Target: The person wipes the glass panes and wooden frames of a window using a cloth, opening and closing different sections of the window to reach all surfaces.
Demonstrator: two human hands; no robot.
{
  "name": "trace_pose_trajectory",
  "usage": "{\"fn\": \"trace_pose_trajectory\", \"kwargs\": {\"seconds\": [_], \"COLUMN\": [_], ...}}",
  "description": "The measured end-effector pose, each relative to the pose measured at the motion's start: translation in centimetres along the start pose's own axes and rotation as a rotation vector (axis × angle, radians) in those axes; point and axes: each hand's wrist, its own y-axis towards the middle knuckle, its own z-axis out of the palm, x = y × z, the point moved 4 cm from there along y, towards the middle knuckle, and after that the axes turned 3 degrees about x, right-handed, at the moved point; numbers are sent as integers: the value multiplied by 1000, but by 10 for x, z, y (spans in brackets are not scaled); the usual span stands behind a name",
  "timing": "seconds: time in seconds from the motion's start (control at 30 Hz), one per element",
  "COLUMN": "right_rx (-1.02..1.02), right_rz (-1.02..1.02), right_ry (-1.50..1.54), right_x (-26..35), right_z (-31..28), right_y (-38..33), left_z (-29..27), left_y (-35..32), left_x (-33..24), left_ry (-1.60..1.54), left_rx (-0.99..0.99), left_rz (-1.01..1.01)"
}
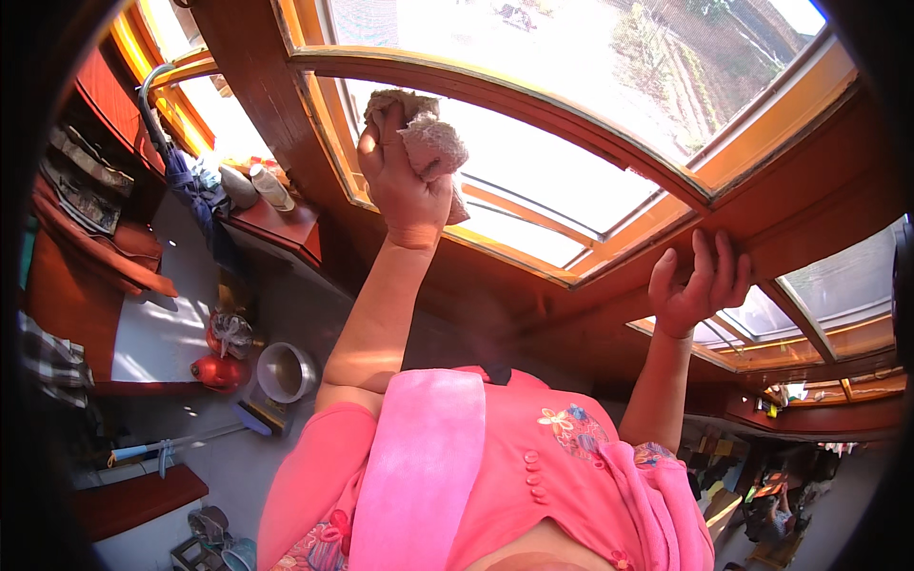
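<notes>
My left hand [407,195] is raised to the window, its fingers wrapped round a crumpled whitish cloth [435,149]. The cloth is at the left part of a lower pane, below the curved wooden crossbar [571,116]; whether it presses on the glass I cannot tell. To the right, my right hand [703,285] is lifted with its fingers apart and nothing in them. Its fingertips are at the wide brown wooden post [800,200] between two windows and seem to rest on it. Both forearms are bare below pink sleeves.
On a red-brown ledge [276,226] at left stand a white bottle [273,188] and a grey rounded object [238,186]. A dark blue umbrella [186,186] hangs beside them. Below are a pale bucket [286,372], a red shiny object [221,374] and a red-brown bench [152,509].
</notes>
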Motion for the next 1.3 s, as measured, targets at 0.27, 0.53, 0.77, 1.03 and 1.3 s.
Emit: {"fn": "trace_pose_trajectory", "kwargs": {"seconds": [0.27,0.53,0.77,1.03,1.3], "right_rx": [-27,-35,-80,-102,-99], "right_rz": [23,74,54,79,89], "right_ry": [53,123,177,237,252], "right_x": [-3,-1,-5,-11,-8], "right_z": [-2,-5,-9,-9,-12], "right_y": [-1,0,0,-4,-3], "left_z": [26,37,35,36,33], "left_y": [-40,-39,-66,-32,-28], "left_x": [-120,-172,-159,-198,-203], "left_ry": [-177,-190,-112,-107,-78], "left_rx": [153,211,315,459,283], "left_rz": [348,602,645,582,674]}}
